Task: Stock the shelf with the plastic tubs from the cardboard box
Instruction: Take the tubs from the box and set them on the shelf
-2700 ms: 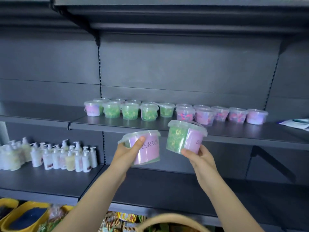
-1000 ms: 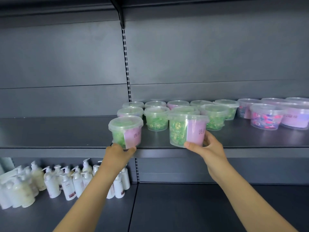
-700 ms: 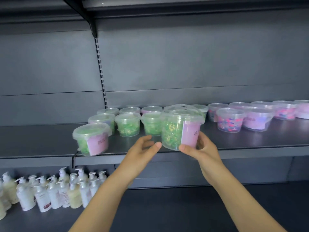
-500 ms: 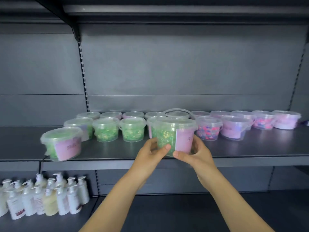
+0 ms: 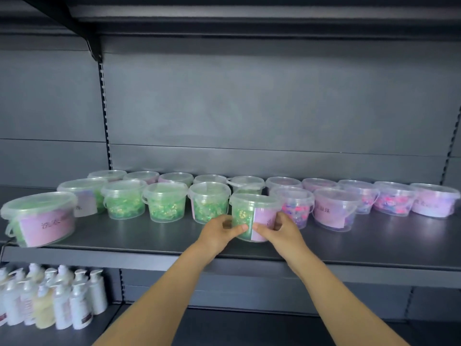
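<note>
A clear plastic tub with green contents and a pink label [image 5: 252, 213] stands on the dark grey shelf [image 5: 159, 243], in front of two rows of similar tubs. My left hand [image 5: 219, 229] grips its left side and my right hand [image 5: 279, 231] grips its right side. Green-filled tubs [image 5: 166, 202] fill the rows to its left, pink and purple ones [image 5: 335, 208] the rows to its right. A single green tub with a pink label [image 5: 40, 218] stands apart at the shelf's left front edge. The cardboard box is out of view.
White pump bottles [image 5: 55, 298] crowd the lower shelf at the left. A black bracket [image 5: 84, 33] holds the shelf above. The shelf's front strip and its far left part show bare metal.
My left hand set its tub down at the shelf's left front and came across to the other tub. Both hands have since moved that tub onto the shelf, in line with the front row.
</note>
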`<state>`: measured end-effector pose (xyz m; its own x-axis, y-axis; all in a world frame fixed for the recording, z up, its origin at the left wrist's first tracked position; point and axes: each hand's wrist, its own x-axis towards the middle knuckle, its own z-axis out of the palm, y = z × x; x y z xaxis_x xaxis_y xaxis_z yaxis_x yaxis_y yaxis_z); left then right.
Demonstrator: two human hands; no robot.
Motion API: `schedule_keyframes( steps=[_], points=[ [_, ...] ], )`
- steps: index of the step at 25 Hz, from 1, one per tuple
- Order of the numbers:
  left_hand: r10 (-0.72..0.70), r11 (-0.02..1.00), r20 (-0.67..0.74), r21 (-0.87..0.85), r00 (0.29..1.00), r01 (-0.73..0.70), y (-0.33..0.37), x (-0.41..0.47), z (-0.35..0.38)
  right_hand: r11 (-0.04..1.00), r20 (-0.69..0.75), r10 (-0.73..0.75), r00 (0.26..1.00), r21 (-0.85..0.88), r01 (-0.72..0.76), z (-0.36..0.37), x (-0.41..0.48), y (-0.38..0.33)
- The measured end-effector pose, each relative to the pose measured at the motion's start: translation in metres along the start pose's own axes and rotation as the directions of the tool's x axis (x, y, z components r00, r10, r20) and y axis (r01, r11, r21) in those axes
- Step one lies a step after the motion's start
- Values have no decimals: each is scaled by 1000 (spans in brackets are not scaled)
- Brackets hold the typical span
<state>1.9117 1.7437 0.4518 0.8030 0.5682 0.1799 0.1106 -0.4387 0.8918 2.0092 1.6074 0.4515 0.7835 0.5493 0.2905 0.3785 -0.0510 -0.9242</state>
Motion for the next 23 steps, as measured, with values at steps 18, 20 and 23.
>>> schedule_keyframes(
  steps=[18, 20, 23],
  points=[
    [-52, 983, -89, 168, 995, 67, -6, 73, 17, 946, -115, 6, 993, -321, -43, 19, 86, 28],
    [-43, 979, -97, 195, 994, 61, -6, 72, 18, 939, -102, 5, 995, -342, -40, 17, 85, 27],
    [-52, 967, -117, 243, 992, 79, -4, 71, 18, 934, -70, -11, 997, -357, -15, 15, 81, 23]
  ],
)
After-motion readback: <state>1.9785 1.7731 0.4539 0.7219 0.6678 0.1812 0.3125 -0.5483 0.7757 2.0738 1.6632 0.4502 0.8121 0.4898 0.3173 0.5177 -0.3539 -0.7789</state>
